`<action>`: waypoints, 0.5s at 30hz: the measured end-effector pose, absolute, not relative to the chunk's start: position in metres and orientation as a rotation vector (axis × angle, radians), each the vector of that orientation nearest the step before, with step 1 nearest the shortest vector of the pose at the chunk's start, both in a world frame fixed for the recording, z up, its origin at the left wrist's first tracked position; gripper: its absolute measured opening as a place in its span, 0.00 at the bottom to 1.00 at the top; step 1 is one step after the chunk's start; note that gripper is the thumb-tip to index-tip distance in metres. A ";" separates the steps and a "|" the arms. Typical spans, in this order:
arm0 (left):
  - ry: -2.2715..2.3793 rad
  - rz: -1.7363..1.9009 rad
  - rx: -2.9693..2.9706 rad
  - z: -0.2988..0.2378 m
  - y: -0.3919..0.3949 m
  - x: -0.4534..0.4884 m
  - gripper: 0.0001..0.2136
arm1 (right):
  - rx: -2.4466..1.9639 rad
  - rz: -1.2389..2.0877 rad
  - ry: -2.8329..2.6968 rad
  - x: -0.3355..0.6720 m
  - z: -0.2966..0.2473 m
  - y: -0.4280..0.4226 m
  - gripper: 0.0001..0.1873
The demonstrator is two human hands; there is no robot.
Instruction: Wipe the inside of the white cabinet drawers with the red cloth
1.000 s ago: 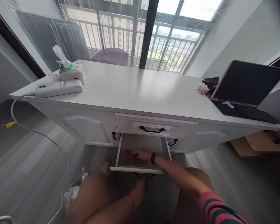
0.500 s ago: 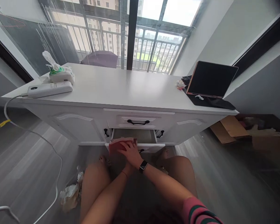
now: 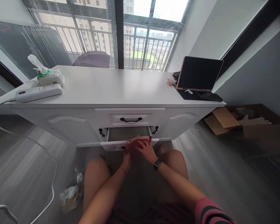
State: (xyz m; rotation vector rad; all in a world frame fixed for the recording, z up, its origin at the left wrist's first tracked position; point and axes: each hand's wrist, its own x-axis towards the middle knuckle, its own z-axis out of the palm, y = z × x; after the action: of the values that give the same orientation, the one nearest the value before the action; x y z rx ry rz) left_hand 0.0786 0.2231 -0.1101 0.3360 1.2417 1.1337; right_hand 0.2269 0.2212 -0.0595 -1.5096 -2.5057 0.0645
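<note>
At the drawer (image 3: pixel 121 133), a soft-looking red pouch (image 3: pixel 133 143), best gripped edgewise, is held by the right hand (image 3: pixel 148 152). Left hand (image 3: pixel 126 161) grip is unclear

The right hand (image 3: pixel 147 151) grips a red item (image 3: pixel 137 144) at the front of a partly open drawer (image 3: pixel 118 133); the left hand (image 3: pixel 126 161) is near its black handle (image 3: pixel 123 148). On the surface (image 3: pixel 107 87), a tablet (image 3: pixel 199 74) stands at right.

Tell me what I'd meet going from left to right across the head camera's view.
White power strip → left hand → red item → watch on the right wrist → tablet → cardboard box.
</note>
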 end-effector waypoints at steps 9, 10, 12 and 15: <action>1.329 1.090 0.210 -0.122 0.231 0.087 0.04 | -1.871 0.137 -1.580 0.266 -0.099 0.210 0.19; 1.334 1.091 0.208 -0.122 0.231 0.087 0.03 | -1.878 0.150 -1.487 0.262 -0.103 0.211 0.19; 1.341 1.087 0.208 -0.122 0.231 0.088 0.04 | -1.903 0.196 -1.313 0.250 -0.109 0.213 0.19; 1.345 1.083 0.214 -0.122 0.231 0.089 0.05 | -1.955 0.253 -1.106 0.232 -0.114 0.216 0.21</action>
State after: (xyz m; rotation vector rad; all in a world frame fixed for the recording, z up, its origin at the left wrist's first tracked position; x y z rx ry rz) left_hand 0.0892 0.2310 -0.1217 0.2144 1.3455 1.0828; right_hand 0.2320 0.2162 -0.1136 -1.9547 -1.1057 0.2535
